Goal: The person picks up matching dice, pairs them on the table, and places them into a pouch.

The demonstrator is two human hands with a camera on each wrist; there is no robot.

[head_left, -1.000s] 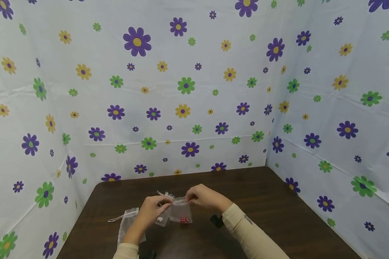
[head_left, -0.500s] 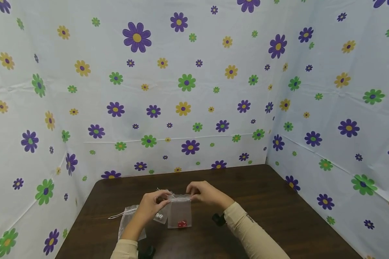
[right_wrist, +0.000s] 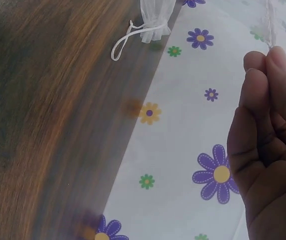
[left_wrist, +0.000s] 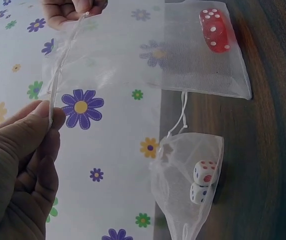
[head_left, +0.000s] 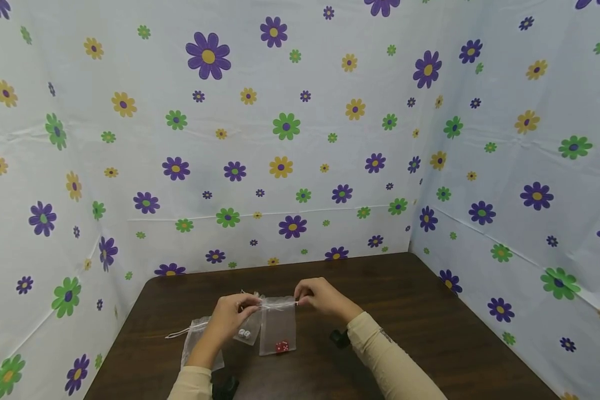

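A sheer white drawstring bag (head_left: 277, 325) hangs upright between both hands, with red dice (left_wrist: 214, 30) in its bottom corner. My left hand (head_left: 230, 315) pinches the drawstring (left_wrist: 59, 75) at the left of the bag's neck between thumb and index finger. At the other side, the thumb and fingers of my right hand (head_left: 325, 300) pinch the cord's right end. Between them the cord runs straight across the bag. Beside it, a second sheer bag (left_wrist: 183, 150) holds white dice (left_wrist: 204, 173) and has its neck gathered.
Another sheer bag (head_left: 192, 336) lies at the left on the dark wooden table (head_left: 380, 289), its cord loop sticking out left and part of it behind the left forearm. Black objects (head_left: 339, 339) show beside each forearm. Flower-print sheeting (head_left: 300, 139) surrounds the table.
The bag with red dice has straightened from bunched to flat. My right hand has moved slightly right and up, drawing the cord out at the neck, while the left keeps its pinch.
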